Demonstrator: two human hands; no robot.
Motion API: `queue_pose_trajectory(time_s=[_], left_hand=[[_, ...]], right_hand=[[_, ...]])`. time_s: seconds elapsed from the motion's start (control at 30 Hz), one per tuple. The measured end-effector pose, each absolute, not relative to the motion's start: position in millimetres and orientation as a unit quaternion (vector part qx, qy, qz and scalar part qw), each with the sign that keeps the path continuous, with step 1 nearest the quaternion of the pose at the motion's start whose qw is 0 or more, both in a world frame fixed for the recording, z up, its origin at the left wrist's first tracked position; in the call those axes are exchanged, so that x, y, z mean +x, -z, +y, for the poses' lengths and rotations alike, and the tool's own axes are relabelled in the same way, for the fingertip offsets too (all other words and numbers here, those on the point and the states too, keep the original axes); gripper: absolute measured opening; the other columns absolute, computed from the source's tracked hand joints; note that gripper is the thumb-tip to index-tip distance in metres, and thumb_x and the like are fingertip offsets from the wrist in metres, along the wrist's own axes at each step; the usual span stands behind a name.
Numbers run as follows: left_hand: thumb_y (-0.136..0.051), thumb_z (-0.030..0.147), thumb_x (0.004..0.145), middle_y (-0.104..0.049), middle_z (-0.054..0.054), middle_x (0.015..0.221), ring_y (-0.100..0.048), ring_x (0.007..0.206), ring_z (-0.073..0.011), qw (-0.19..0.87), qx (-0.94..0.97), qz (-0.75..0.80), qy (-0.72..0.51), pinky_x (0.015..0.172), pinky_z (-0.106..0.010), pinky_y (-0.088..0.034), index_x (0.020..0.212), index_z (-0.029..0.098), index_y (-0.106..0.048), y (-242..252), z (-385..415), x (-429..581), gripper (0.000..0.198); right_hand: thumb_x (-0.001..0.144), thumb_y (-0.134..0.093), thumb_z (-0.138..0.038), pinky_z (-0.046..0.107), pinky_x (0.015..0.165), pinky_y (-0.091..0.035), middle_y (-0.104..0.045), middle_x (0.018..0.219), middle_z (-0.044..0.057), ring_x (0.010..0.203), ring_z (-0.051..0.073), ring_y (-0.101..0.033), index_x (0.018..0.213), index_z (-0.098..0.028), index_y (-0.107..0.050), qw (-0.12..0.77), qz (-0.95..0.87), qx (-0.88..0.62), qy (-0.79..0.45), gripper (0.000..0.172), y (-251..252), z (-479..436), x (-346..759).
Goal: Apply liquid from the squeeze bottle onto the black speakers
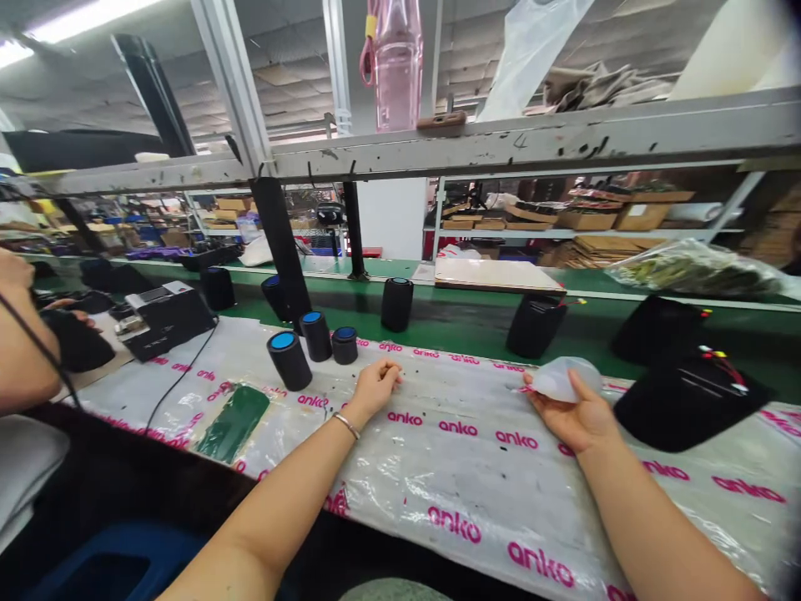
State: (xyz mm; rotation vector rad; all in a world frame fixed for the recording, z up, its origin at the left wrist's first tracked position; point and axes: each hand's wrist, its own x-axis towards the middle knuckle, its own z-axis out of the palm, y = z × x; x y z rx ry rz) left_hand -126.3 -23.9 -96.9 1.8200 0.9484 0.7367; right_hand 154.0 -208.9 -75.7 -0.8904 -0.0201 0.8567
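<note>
At the right of the worktable, the right hand (579, 417) lies palm up, fingers curled around a small translucent plastic bag (560, 377), which rests at the fingertips just above the table covering. The left hand (375, 386) lies near the table centre, fingers loosely curled with the tips touching the covering; it holds nothing. A thin bracelet (346, 425) sits on the left wrist.

The work surface is a clear plastic sheet (463, 467) printed with repeated pink "anko" lettering, spread over a pale tabletop. A dark green patch (234, 421) lies on the sheet at the left.

Just beside the left hand, on its left, stand three black cylinders with blue tops (311, 346), close together and upright. To the right of the right hand lies a black fabric housing (682, 401) with coloured wires at its upper edge.

Beyond the sheet runs a green conveyor belt (463, 321). On it stand further black cylinders (396, 303) and black housings (535, 325), well apart from each other. At the far left, a black device (168, 315) with a cable trailing over the sheet stands next to another person's hand (78, 317), which rests on a dark object.

A grey metal shelf rail (501, 142) crosses overhead; a pink bottle (393, 63) stands on it. Behind the belt, shelving holds cardboard boxes (601, 217), and a filled plastic bag (694, 269) lies at the right edge of the belt.
</note>
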Motion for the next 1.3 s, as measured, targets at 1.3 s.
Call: queue_pose_trajectory(time_s=[1.3], left_hand=[[-0.058, 0.042, 0.094, -0.065, -0.007, 0.112, -0.064, 0.1, -0.0206, 0.122, 0.841, 0.424, -0.314, 0.087, -0.04, -0.057, 0.113, 0.014, -0.062, -30, 24, -65, 0.034]], right_hand=[[0.123, -0.043, -0.033, 0.036, 0.119, -0.029, -0.031, 0.114, 0.016, 0.122, 0.016, -0.03, 0.152, 0.002, -0.041, 0.866, 0.106, -0.278, -0.402, 0.045, 78, -200, 157]])
